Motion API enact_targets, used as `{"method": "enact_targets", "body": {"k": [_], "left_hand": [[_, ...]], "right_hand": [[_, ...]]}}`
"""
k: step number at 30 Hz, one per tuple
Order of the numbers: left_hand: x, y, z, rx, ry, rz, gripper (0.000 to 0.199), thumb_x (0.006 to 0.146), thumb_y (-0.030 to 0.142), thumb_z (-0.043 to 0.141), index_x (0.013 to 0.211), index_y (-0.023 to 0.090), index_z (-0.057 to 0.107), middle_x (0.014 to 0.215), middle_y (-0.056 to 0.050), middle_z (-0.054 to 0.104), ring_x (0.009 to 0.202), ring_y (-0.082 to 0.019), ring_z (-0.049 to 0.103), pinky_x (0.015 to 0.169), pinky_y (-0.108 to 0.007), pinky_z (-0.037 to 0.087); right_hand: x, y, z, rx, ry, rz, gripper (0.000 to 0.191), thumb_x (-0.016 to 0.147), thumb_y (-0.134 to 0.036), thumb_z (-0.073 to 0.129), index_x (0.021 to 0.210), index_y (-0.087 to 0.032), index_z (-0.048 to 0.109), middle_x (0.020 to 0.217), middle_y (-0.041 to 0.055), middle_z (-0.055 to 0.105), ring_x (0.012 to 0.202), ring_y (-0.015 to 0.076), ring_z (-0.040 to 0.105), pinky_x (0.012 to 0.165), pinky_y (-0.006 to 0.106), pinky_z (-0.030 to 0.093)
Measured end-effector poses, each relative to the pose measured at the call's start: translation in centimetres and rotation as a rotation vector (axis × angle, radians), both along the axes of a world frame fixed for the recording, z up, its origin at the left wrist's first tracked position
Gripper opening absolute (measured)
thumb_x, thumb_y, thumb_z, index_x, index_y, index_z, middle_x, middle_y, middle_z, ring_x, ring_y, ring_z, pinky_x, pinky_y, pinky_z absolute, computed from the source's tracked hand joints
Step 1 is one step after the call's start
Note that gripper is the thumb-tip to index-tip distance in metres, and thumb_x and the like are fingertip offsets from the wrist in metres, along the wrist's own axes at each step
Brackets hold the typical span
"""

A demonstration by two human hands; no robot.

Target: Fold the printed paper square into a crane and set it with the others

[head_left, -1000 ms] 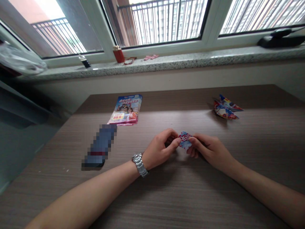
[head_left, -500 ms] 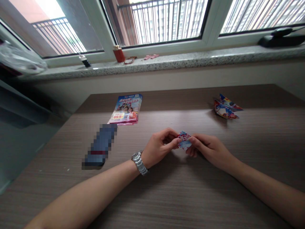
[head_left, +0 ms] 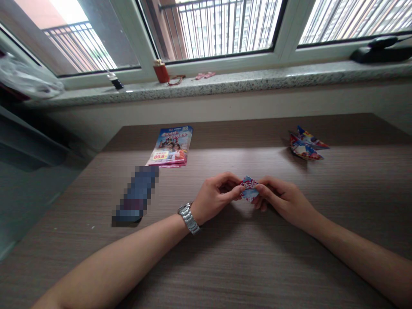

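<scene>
Presently, folded paper (head_left: 249, 192): right of the leaflet stack (head_left: 172, 145), on its near side.
Left hand (head_left: 218, 197): pinches the left corner.
Right hand (head_left: 283, 196): pinches the opposite corner, probably for steadiness.
Pointed origami (head_left: 304, 150): right of the stack, seemingly set aside.

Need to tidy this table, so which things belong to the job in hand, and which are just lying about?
In hand:
- small patterned paper piece, pinched by left hand and right hand

Lying about:
- printed leaflets and pointed paper shape, untouched, perhaps related
- pixelated dark object
- on windowsill: red container, pink items, black object
</scene>
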State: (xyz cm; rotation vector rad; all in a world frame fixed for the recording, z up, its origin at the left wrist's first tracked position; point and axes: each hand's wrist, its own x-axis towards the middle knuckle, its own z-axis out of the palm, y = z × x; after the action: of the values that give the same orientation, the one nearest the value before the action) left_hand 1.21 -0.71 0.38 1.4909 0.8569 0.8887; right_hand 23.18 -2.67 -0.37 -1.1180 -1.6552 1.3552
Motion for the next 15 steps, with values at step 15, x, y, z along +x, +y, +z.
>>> {"method": "enact_targets", "body": {"k": [15], "left_hand": [[-0.15,-0.11,-0.20,0.311,0.265,-0.001,0.019,0.096,0.031,0.059,0.107,0.016,0.065,0.090,-0.004,0.073,0.078,-0.013,0.070,0.071,-0.023,0.058]], "right_hand": [[0.20,-0.29,0.47,0.302,-0.370,-0.059,0.032,0.102,-0.040,0.044,0.081,-0.021,0.059,0.063,-0.0015,0.059,0.054,0.0127,0.055,0.055,0.027,0.041]]}}
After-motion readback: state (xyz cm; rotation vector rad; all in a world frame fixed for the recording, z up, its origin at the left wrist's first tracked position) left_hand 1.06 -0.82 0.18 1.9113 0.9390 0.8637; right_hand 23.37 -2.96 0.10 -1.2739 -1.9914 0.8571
